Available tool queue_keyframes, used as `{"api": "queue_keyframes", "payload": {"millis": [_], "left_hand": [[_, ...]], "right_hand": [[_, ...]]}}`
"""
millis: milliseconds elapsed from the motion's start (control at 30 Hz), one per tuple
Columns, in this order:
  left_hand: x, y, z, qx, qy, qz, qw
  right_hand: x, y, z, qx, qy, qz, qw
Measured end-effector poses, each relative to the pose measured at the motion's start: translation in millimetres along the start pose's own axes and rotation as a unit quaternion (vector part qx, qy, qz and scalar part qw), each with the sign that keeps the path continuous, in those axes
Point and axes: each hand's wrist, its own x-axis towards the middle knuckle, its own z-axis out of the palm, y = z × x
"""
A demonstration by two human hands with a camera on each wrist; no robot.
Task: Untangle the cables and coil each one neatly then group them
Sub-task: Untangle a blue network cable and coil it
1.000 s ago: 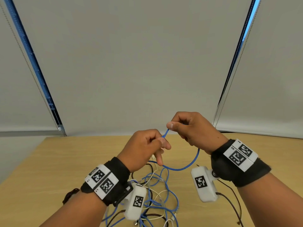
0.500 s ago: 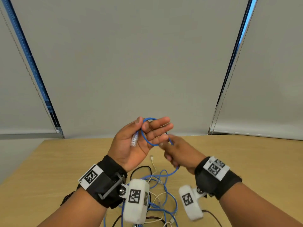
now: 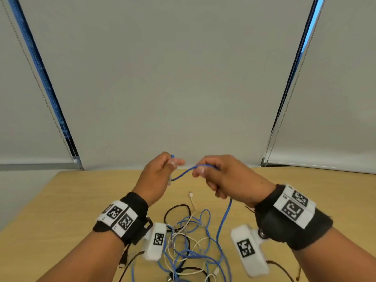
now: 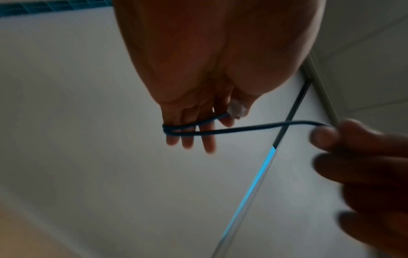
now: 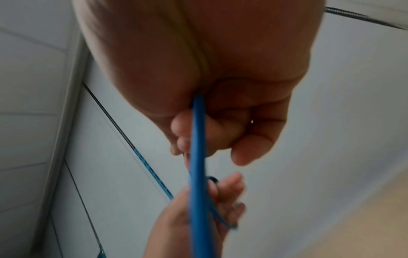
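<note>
Table (image 3: 61, 200): you stand at its 6 o'clock edge; the light wood top carries the whole job, with grey blinds behind it at 12 o'clock.
Tangle (image 3: 189, 241): blue, white and black leads lie knotted together between your wrists, at about 6 o'clock from your raised hands; a loose white plug (image 3: 190, 193) points toward 12 o'clock from the heap.
Blue cable (image 3: 223, 218): you hold this one clear of the table. It climbs out of the tangle at 5 o'clock, passes through your right fist, then runs toward 9 o'clock to your left fingers.
Right hand (image 3: 225, 180): your fingers are curled round the cable, thumb and forefinger pinching it where it leaves toward the left.
Left hand (image 3: 156, 176): the fingers (image 4: 187, 137) are straight and pressed side by side; the cable is looped round them, and the thumb traps the clear connector (image 4: 237, 109) against the palm.
Key relation: the span between your hands lies along the 3-to-9 o'clock line, with the slack at 3 o'clock from the left fingers. Your right hand is nearer the free length, so I judge it should carry the next turn round the left fingers.
Progress: early, by my reading; one turn is on, and most of the cable lies in the heap.
</note>
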Motion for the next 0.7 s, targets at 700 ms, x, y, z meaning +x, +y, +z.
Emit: {"api": "queue_keyframes", "payload": {"millis": [700], "left_hand": [[-9, 52, 5, -0.538, -0.167, 0.020, 0.826]], "right_hand": [[18, 69, -12, 0.128, 0.100, 0.040, 0.986]]}}
